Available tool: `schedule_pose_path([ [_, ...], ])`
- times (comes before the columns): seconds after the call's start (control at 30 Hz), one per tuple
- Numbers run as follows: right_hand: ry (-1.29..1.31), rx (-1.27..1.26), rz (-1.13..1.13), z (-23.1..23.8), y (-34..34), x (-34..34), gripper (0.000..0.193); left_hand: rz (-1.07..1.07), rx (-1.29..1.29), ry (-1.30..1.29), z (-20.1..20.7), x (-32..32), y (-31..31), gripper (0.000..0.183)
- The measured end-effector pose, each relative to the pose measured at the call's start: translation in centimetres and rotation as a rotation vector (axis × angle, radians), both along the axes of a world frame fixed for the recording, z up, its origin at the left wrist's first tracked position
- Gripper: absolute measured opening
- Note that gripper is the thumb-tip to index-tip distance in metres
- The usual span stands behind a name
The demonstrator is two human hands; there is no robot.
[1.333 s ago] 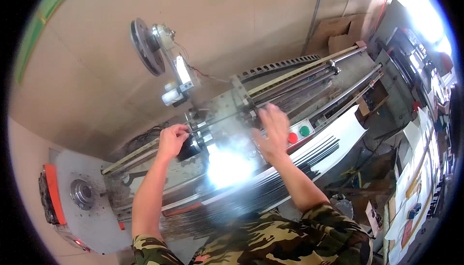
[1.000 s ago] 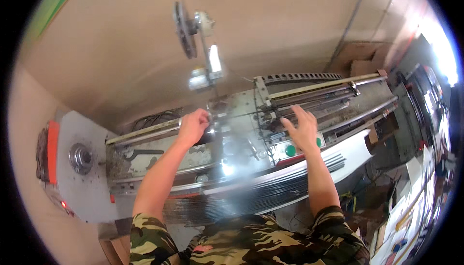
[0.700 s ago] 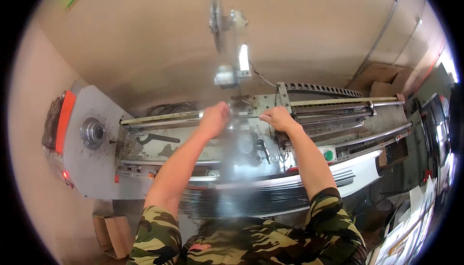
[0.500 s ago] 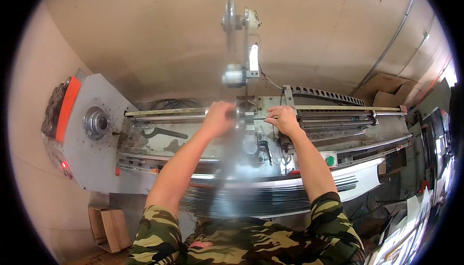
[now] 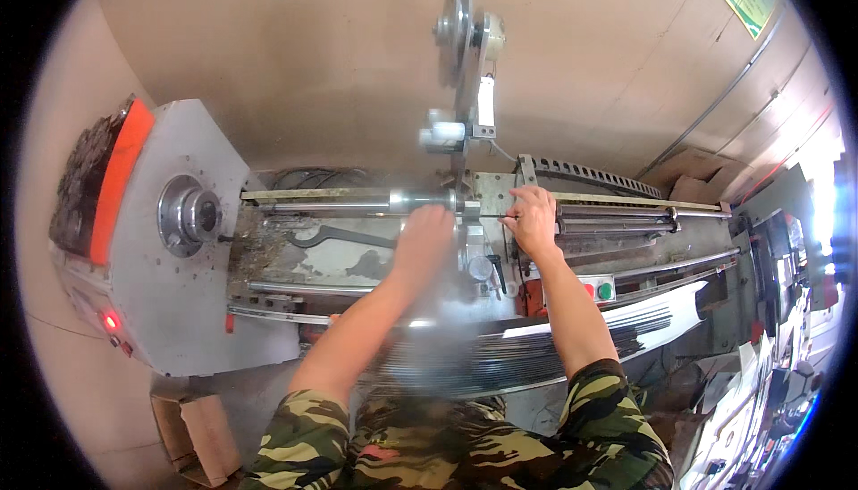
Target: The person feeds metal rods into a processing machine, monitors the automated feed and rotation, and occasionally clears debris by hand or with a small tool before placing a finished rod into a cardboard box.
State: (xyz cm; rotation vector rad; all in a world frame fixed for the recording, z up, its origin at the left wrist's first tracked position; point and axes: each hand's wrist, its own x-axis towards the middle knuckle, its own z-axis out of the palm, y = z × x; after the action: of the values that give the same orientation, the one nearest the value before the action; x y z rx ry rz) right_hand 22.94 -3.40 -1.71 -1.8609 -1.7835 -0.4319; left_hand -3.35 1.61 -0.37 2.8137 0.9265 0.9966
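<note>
We see a thin dark rod (image 5: pixel 492 215) mid-frame, just right of centre.
We judge it light, stiff, perhaps slippery, best pinched near the metal block (image 5: pixel 471 212). Our right hand (image 5: pixel 536 220) seems to pinch it, fingertips together; our left hand (image 5: pixel 427 234) blurs, its fingers unreadable.

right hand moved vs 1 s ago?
Yes. Judged against the green button, the right hand has shifted left and farther up from it, toward the metal block.
</note>
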Motion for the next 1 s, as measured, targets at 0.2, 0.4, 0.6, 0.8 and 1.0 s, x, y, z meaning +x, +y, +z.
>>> schedule_pose_path([
  [0.2, 0.023, -0.022, 0.055, 3.1, 1.8, -11.8, 0.046, 0.083, 0.049, 0.01, -0.4, -9.7, 3.6, 0.021],
  [0.4, 0.127, -0.083, 0.322, 3.4, -0.1, -19.9, 0.052, 0.188, -0.104, 0.119, -0.3, -20.2, 7.8, 0.022],
  [0.6, 0.204, -0.459, 0.492, 2.6, -4.0, -27.4, 0.031, 0.355, 0.017, 0.261, -1.2, -32.0, 11.1, 0.027],
  [0.8, 0.279, -0.53, 0.58, 3.8, -7.4, -31.0, 0.031, 0.36, 0.046, 0.284, -1.6, -37.9, 13.1, 0.036],
  [1.0, 0.303, -0.625, 0.559, 3.9, -7.9, -31.3, 0.034, 0.388, 0.009, 0.288, -1.9, -37.5, 12.7, 0.038],
])
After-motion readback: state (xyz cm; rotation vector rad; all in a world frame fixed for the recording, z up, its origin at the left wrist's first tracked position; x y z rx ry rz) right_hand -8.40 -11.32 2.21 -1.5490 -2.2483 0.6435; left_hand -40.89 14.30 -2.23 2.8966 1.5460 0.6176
